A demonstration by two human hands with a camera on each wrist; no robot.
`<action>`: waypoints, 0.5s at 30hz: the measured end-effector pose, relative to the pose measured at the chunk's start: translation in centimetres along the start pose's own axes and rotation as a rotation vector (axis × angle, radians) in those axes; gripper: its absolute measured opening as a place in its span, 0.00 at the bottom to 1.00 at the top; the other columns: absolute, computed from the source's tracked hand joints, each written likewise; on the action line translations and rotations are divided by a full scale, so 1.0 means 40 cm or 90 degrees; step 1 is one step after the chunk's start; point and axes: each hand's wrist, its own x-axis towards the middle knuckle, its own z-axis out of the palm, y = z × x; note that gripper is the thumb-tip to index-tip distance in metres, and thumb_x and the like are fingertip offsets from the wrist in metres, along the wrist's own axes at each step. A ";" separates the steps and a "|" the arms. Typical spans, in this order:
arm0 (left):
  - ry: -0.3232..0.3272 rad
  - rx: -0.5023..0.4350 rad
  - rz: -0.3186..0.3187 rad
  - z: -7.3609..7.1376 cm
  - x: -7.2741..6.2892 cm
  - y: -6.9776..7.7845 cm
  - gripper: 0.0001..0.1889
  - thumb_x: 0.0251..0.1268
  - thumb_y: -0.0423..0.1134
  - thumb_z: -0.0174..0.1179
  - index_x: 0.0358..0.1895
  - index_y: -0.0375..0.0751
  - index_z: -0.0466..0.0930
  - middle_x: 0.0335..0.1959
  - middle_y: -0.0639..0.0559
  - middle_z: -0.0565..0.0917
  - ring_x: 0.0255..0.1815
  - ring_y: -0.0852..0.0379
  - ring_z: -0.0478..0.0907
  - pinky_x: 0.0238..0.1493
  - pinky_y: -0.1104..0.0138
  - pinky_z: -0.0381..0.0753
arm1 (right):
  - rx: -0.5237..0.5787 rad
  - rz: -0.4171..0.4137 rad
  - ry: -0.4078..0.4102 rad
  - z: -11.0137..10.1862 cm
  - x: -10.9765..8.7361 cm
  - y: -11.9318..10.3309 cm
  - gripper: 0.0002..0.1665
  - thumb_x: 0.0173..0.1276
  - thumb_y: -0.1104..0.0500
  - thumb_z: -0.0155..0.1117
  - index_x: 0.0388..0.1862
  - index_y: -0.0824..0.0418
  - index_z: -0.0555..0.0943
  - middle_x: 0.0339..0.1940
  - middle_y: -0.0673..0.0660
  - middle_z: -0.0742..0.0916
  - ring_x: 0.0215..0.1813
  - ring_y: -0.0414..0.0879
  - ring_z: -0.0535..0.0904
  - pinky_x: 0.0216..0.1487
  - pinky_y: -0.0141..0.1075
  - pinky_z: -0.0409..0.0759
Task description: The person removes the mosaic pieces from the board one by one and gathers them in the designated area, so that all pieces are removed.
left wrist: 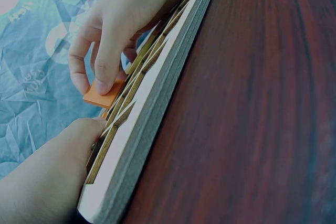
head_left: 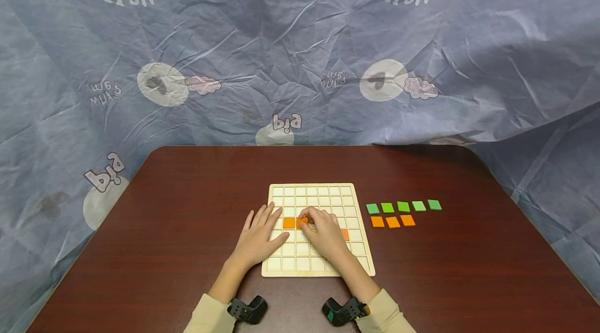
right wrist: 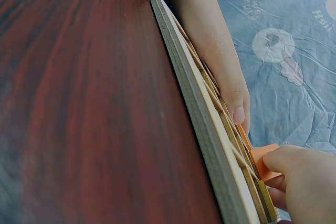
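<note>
A pale wooden grid board (head_left: 319, 273) lies on the table. My left hand (head_left: 258, 234) rests on its left side with fingers straight and spread. Between thumb and fingers, my right hand (head_left: 325, 231) pinches an orange square tile (head_left: 302, 223); the left wrist view shows this tile (left wrist: 102, 97) tilted just above the grid. One orange tile (head_left: 288, 223) sits in a cell directly left of it, beside my left fingers. A lighter orange tile (head_left: 345, 234) shows right of my right hand. Something yellow peeks out under the right hand, mostly hidden.
Right of the board lie several green tiles (head_left: 403, 206) in a row, with three orange tiles (head_left: 392, 222) in front of them. The dark red-brown table (head_left: 164, 249) reaches back to a grey-blue printed cloth (head_left: 300, 36). Each wrist wears a black device (head_left: 248, 310).
</note>
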 end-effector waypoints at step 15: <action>0.008 -0.001 0.001 0.004 0.000 -0.001 0.35 0.62 0.63 0.44 0.70 0.52 0.54 0.73 0.48 0.53 0.73 0.48 0.48 0.71 0.49 0.40 | 0.004 -0.023 0.006 -0.004 -0.003 -0.003 0.04 0.62 0.56 0.59 0.36 0.49 0.76 0.35 0.46 0.85 0.39 0.40 0.76 0.51 0.44 0.67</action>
